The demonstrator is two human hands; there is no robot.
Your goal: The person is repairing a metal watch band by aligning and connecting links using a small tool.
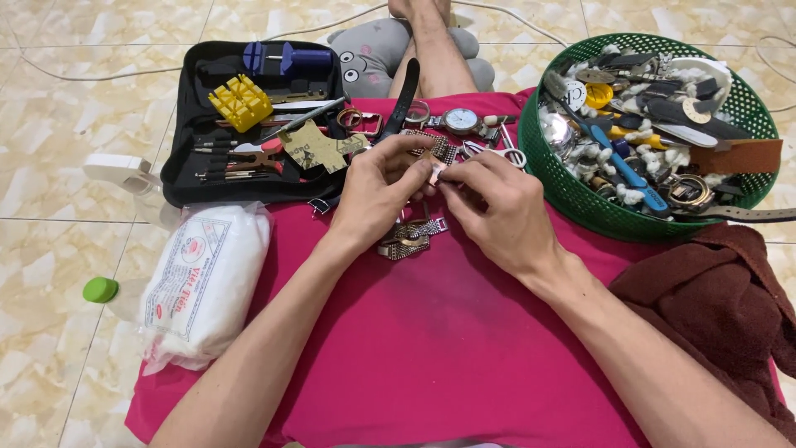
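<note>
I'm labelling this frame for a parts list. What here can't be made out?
Head view only:
- Small metal piece: mostly covered by left hand and right hand fingers.
- Green basket contents: jumbled, too small.
- Brown cloth: cut off by the right edge.

pink cloth (431, 348) on tiled floor (50, 116)

Small rose-gold watch case (433, 169) pinched between fingertips; metal bracelet (408, 239) dangling beneath

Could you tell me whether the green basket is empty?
No, the green basket is piled with watch parts and straps.
</note>
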